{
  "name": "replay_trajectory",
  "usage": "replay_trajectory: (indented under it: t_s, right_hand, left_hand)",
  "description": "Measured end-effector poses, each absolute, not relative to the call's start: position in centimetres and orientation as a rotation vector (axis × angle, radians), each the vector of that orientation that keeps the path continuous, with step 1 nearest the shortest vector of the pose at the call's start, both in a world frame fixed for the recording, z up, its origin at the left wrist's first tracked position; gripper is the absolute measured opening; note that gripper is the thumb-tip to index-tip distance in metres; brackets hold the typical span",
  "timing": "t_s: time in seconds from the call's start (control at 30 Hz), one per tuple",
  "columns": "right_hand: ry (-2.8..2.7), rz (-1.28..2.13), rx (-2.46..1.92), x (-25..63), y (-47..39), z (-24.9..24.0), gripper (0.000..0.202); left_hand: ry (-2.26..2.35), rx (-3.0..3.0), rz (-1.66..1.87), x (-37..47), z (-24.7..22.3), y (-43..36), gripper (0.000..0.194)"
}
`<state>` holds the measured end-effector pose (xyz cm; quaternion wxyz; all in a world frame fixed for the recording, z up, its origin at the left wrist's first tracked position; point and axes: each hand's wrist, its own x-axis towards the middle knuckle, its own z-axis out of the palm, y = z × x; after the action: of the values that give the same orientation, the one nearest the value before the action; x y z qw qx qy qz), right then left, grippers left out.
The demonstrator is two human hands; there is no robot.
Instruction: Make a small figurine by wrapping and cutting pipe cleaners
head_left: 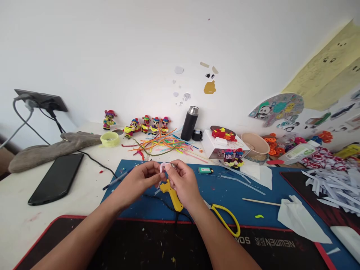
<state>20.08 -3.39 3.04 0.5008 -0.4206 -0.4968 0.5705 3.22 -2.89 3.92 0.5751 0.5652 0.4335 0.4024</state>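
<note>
White table with blue mat, thermos

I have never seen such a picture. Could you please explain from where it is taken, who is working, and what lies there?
There is no machine: a person works with a bare left hand and right hand. The one picture comes from a camera worn on the person's head, looking forward and down. Both hands hold a small pale strip. Below, on a blue mat, lies what looks like a yellow glue gun, near yellow-handled scissors. Farther back are colourful fuzzy sticks and small figures.
</note>
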Motion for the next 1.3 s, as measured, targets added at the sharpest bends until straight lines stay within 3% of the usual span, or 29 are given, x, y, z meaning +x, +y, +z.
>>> replay_trajectory:
  t_s: [0.2, 0.5, 1.3]
  right_hand:
    - [-1.190, 1.404, -0.974, 20.3, -3.2, 3.2, 0.041]
    - [-1.235, 1.510, -0.927, 20.1, -3.4, 2.9, 0.050]
    - [-1.194, 1.595, -0.907, 19.5, -3.2, 1.7, 0.061]
  left_hand:
    - [1.087, 1.474, 0.934, 2.5, 3.5, -2.7, 0.036]
    - [1.098, 1.239, 1.124, 2.0, 4.7, -2.5, 0.041]
    - [1.027, 1.205, 1.021, 2.3, 3.9, -2.7, 0.049]
